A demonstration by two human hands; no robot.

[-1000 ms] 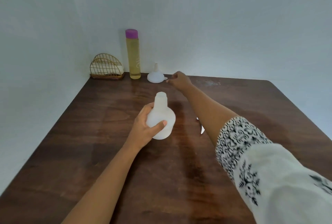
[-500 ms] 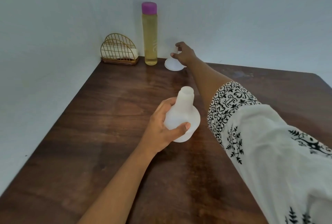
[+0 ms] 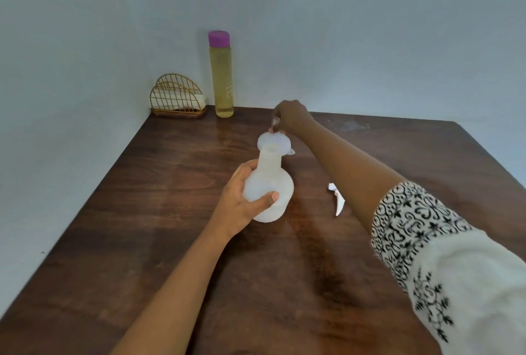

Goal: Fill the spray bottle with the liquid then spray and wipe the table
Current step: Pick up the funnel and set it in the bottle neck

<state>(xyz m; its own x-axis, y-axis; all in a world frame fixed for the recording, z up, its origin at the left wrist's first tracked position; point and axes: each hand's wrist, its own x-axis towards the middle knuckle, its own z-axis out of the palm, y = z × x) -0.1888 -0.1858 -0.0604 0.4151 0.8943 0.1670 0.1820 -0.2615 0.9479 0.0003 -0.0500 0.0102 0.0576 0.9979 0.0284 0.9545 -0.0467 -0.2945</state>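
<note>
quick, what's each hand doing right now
Left hand: closed around the spray bottle, which stands on the table.
Right hand: pinching the white funnel by its spout.

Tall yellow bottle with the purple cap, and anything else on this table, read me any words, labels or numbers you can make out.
Tall yellow bottle: faint pale marks partway down its side, too blurred to read.
Spray bottle in the left hand: plain white, no text.
Funnel in the right hand: no text.
Gold wire holder: no text.
Nothing legible anywhere.
</note>
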